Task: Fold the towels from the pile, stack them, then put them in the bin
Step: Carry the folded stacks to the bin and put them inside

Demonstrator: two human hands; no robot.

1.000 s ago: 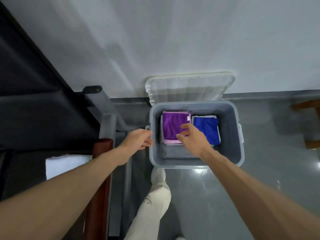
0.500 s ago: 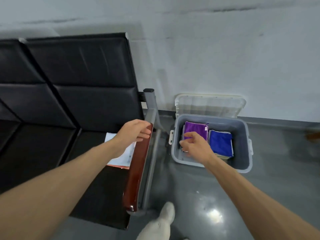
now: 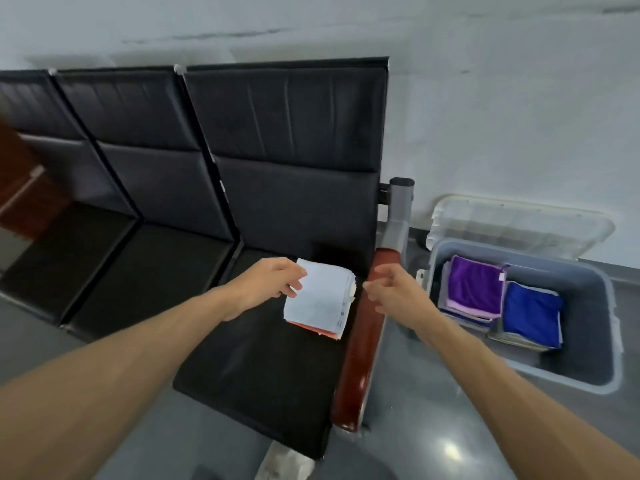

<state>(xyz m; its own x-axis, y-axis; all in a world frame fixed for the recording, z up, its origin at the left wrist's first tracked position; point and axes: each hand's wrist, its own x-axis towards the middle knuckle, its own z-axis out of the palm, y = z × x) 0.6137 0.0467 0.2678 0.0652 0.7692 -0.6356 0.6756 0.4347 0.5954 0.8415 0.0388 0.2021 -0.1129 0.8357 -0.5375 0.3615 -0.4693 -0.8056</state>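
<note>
A small stack of folded towels (image 3: 320, 301), pale blue-white on top with an orange one underneath, lies on the black bench seat (image 3: 263, 375). My left hand (image 3: 268, 284) is at the stack's left edge, fingers curled and touching it. My right hand (image 3: 389, 294) hovers over the wooden armrest (image 3: 360, 358), just right of the stack, fingers loosely apart and holding nothing. The grey bin (image 3: 585, 341) stands on the floor to the right. It holds a stack topped by a purple towel (image 3: 474, 289) and a stack topped by a blue towel (image 3: 531, 313).
The bin's clear lid (image 3: 519, 225) leans against the white wall behind it. The bench has three black seats in a row with a grey metal post (image 3: 400, 209) at its right end. A glossy grey floor (image 3: 433, 427) lies below. My trouser leg shows at the bottom.
My view has swung left from the bin to the bench. My right hand came out of the bin to the armrest. My left hand moved from the bin's rim to the stack on the seat.
</note>
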